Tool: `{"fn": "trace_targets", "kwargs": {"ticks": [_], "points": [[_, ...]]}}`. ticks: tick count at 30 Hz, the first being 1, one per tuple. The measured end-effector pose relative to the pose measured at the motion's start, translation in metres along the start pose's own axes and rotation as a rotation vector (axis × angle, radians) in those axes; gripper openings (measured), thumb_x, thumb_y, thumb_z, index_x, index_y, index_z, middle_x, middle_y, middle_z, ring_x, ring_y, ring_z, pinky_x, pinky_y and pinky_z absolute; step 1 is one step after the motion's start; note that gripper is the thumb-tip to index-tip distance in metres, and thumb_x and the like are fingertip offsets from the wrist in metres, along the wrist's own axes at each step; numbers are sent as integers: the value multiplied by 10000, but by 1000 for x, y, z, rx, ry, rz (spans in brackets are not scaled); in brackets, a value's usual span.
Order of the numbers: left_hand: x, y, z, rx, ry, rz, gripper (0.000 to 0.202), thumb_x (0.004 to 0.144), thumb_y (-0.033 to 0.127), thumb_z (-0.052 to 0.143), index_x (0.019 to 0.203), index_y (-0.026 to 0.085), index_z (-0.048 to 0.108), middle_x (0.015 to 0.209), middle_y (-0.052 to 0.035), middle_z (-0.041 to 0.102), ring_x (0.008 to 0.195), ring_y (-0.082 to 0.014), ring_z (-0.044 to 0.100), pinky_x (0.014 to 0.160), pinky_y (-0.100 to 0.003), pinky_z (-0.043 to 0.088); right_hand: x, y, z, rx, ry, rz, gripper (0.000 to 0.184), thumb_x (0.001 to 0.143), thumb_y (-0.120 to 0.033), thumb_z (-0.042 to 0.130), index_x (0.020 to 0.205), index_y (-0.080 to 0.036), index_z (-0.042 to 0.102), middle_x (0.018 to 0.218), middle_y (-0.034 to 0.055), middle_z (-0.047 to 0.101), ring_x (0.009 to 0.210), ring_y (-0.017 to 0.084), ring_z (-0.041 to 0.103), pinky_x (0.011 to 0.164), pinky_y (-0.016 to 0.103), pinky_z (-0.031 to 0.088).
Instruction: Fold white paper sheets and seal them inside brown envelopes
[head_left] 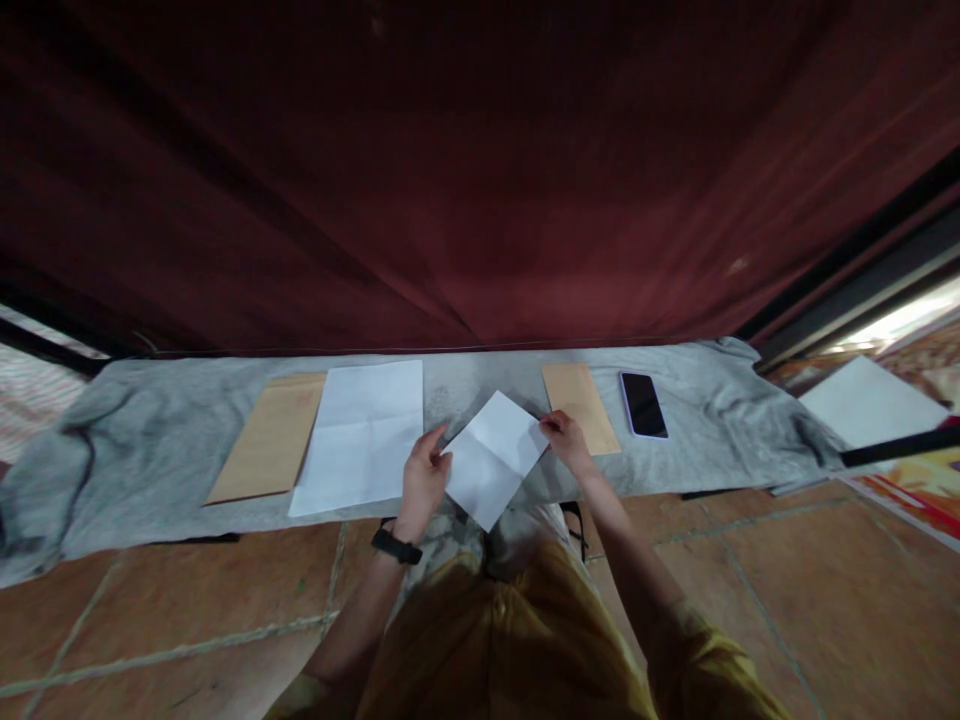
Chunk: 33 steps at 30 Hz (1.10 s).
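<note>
A square white sheet [493,455] is at the middle of the surface, turned cornerwise to the body like a diamond, with its near corner reaching past the front edge, just above the lap; faint creases run across it. The right hand [564,437] has its thumb and fingers pinched together on the sheet's right-hand corner. The left hand [426,478] is at the opposite corner, its thumb and forefinger only narrowly apart at the paper's edge; whether they grip it, I cannot tell. A black wristband [396,546] circles the left wrist. Just left of that hand lies a larger white sheet [364,435], flat and marked with fold lines, and along its left side is a large brown paper piece [270,435]. A smaller brown paper piece [589,405] lies by the right hand, which partly covers its near left side. Farther right, apart from it, rests a phone [644,405] with a dark screen and a pale purple rim. Rumpled grey cloth [720,420] covers the surface beneath all of these. A dark red curtain [480,200] hangs behind, and brown floor tiles [225,610] show below the front edge.
</note>
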<state>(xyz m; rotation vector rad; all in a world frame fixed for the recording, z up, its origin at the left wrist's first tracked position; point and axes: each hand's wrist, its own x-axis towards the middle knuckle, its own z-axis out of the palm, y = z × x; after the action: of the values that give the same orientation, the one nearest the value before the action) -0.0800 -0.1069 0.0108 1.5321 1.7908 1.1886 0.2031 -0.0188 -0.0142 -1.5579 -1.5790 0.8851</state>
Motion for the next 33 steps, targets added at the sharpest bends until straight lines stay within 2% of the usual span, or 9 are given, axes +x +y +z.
{"fn": "trace_targets", "kwargs": {"ticks": [7,10,12,15,18,21,23,27,33], "points": [[72,23,-2,168,-65,225,500,801,35,514,1243,206,673,1303,-85,625,1142,-228,636,1047,-424,532,-42,8,6,240,38,99,244,759,-358,583,955,-214,594,859,43,675,721,215,676,413,269,547],[82,29,8,272,-67,271,495,816,29,504,1253,190,671,1394,-100,585,1281,-263,569,1139,-465,459,-50,8,10,222,94,53,262,782,-354,573,1004,-216,595,884,51,677,727,213,678,419,273,551],[73,29,17,307,-78,292,478,851,54,498,1282,189,653,1453,-102,550,1328,-271,537,1154,-484,442,-54,6,9,144,106,21,263,819,-335,541,1046,-215,596,887,53,684,726,216,681,472,301,574],[42,26,32,337,-155,337,412,938,138,465,1316,183,624,1499,-111,521,1370,-261,506,1155,-484,440,-60,-4,5,-111,100,-16,284,884,-284,483,1126,-195,602,938,82,694,820,245,695,699,394,614],[7,24,48,420,-229,404,415,991,216,434,1375,143,573,1540,-142,478,1463,-270,395,1216,-491,346,-64,-22,5,-370,116,-111,338,947,-250,447,1235,-166,601,1121,152,665,1054,297,656,947,482,546],[-12,22,61,507,-279,427,493,1005,222,386,1480,109,455,1586,-156,414,1518,-272,291,1237,-510,286,-62,-41,21,-364,45,-281,393,1001,-271,415,1342,-167,580,1326,161,612,1262,284,560,1101,465,460],[-15,19,67,549,-289,413,554,989,199,381,1528,74,370,1604,-185,371,1530,-275,256,1233,-517,284,-59,-50,38,-295,-55,-388,428,1032,-282,363,1400,-187,559,1441,125,562,1343,238,512,1153,425,428],[-15,9,69,618,-291,419,658,913,140,432,1554,48,314,1603,-227,348,1528,-290,256,1229,-536,278,-55,-54,67,-346,-181,-499,475,1033,-277,386,1488,-185,484,1535,121,489,1447,254,413,1200,498,356],[-17,5,64,645,-267,401,632,927,127,389,1552,57,334,1584,-211,393,1523,-283,271,1233,-520,275,-59,-46,70,-469,-199,-527,528,1010,-283,474,1534,-253,420,1575,99,440,1473,293,381,1210,552,307]]}}
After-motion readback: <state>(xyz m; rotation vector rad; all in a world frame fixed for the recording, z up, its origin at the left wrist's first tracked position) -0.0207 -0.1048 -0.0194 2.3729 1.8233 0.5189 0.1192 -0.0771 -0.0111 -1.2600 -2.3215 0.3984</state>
